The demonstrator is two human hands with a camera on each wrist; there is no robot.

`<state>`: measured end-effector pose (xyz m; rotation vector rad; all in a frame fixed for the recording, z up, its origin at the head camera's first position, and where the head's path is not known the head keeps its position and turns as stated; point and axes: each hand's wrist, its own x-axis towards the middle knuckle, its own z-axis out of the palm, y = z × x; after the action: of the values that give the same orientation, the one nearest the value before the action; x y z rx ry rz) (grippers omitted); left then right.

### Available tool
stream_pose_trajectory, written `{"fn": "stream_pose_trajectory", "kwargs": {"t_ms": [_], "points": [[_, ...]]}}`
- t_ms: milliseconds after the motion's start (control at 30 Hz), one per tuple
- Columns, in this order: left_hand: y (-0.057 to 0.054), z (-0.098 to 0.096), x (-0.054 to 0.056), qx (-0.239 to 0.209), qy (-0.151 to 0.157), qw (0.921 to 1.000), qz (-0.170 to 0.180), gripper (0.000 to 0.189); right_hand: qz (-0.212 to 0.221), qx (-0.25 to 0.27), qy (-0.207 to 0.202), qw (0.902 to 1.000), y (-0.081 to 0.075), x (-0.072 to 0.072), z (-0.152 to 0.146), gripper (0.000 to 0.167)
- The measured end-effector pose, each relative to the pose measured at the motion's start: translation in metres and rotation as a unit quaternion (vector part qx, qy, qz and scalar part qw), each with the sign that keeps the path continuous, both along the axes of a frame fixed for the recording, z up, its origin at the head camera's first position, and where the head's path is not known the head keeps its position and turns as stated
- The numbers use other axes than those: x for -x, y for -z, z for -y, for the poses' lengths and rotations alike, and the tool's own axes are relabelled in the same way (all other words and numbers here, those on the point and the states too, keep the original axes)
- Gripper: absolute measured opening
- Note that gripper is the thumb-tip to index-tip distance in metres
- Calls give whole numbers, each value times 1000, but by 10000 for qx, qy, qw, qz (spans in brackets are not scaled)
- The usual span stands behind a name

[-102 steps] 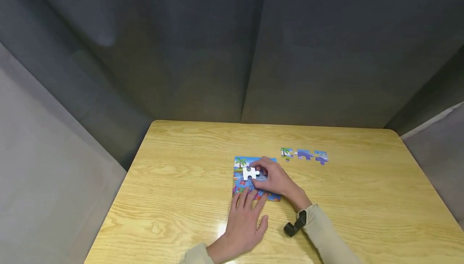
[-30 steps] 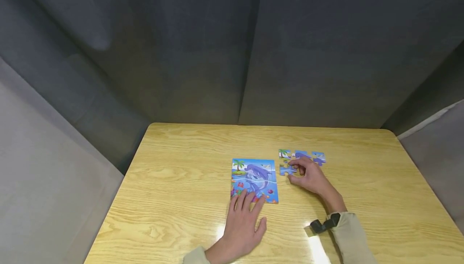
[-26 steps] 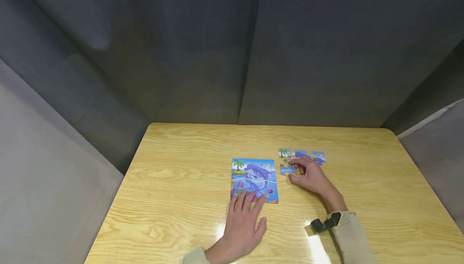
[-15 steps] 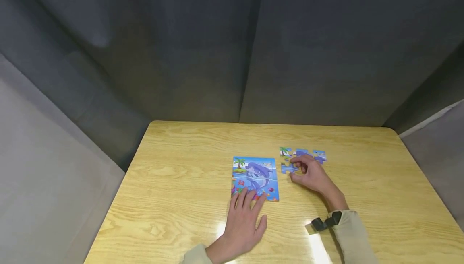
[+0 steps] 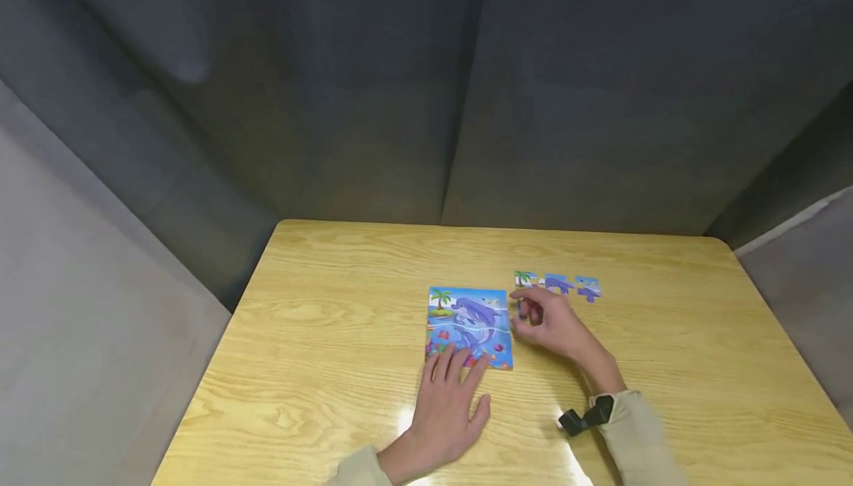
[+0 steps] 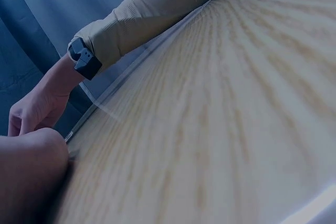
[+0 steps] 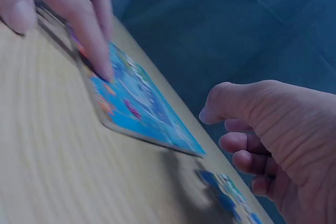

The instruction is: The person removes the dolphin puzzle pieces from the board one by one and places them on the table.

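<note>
A dolphin jigsaw picture (image 5: 466, 315) lies flat mid-table. My left hand (image 5: 445, 412) rests with its fingertips on the picture's near edge, fingers straight and spread. My right hand (image 5: 549, 327) is raised just right of the picture, its thumb and index finger apart with nothing between them; the right wrist view shows the fingers loosely bent. A loose jigsaw piece (image 5: 522, 311) lies below that hand, mostly hidden. Behind it are a palm tree piece (image 5: 524, 278), a dolphin piece (image 5: 558, 284) and a piece with blue sky (image 5: 589, 287).
The wooden table (image 5: 320, 345) has a rounded far edge, with a dark curtain (image 5: 373, 101) behind it. Grey panels (image 5: 80, 308) stand at both sides. A black wrist device (image 5: 586, 417) sits on my right wrist.
My right hand carried a jigsaw piece, white back showing, from over the picture and set it picture side up below the palm tree piece. It has since let go and shifted left. My left hand stays.
</note>
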<state>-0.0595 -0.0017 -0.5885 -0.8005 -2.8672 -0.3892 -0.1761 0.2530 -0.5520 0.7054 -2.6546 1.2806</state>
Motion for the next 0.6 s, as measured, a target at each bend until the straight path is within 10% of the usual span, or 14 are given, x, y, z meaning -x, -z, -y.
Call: {"fn": "stream_pose_trajectory", "kwargs": {"t_ms": [600], "points": [[4, 0, 4, 10, -12, 10000, -7, 60, -38, -993, -487, 9939, 9, 3, 51, 43]]}}
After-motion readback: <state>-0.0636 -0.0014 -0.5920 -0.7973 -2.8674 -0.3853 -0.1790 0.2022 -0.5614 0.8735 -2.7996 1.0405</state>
